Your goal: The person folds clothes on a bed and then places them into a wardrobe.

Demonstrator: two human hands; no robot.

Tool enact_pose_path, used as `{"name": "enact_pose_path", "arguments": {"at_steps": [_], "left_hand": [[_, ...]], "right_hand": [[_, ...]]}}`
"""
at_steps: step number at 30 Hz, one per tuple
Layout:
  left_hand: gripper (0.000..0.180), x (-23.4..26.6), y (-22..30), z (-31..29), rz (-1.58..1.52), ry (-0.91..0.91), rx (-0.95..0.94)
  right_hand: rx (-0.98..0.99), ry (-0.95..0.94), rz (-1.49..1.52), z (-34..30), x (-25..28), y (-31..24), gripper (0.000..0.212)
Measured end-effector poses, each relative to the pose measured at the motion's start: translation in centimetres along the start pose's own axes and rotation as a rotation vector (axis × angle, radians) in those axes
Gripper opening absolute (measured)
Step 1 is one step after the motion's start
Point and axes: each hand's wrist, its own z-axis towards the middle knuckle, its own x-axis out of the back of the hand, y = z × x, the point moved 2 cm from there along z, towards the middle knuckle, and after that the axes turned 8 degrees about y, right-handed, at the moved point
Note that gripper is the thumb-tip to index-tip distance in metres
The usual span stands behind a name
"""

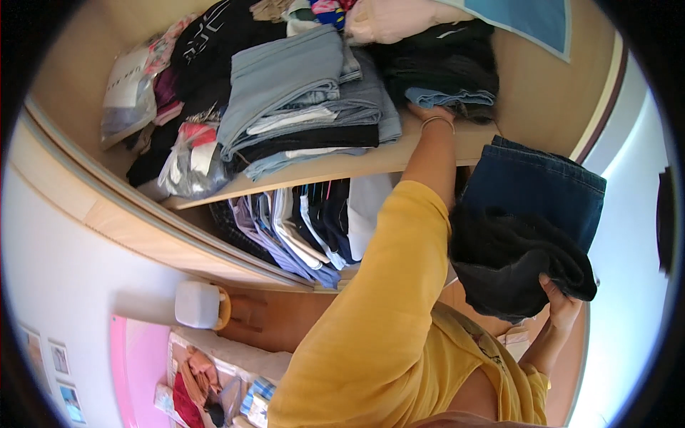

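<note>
My left hand [430, 113], with a thin bracelet at its wrist, reaches up to the shelf. It touches the lower front of a stack of dark folded clothes [439, 64], by a folded light blue denim piece [449, 97]; its fingers are mostly hidden. Down at the right, my right hand [562, 305] grips a bundled black garment [517, 271], thumb on top and the other fingers hidden underneath. Folded dark blue jeans [539, 189] lie against the black garment, off the shelf. Left of my left hand sits a pile of folded jeans [285, 78], light blue on top.
The wooden shelf [399, 153] also bears clear bags of clothes [193, 167] and black clothing [221, 43]. Below it hang several shirts [285, 221]. A white-topped stool [198, 305] stands lower left, near a pink panel [135, 364] and more clothes [200, 378].
</note>
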Motion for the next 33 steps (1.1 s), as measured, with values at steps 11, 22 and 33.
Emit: {"name": "enact_pose_path", "arguments": {"at_steps": [11, 22, 33], "left_hand": [[0.043, 1.2, 1.9, 1.8, 0.205, -0.069, 0.040], [0.041, 1.3, 2.9, 2.8, 0.268, -0.101, 0.096], [0.038, 1.9, 3.0, 3.3, 0.370, -0.120, 0.118]], "right_hand": [[0.056, 0.036, 0.035, 1.5, -2.6, -4.3, 0.030], [-0.119, -0.121, 0.303, 5.7, -5.6, -6.5, 0.033], [-0.288, 0.007, 0.104, 13.9, -14.5, -3.7, 0.047]]}}
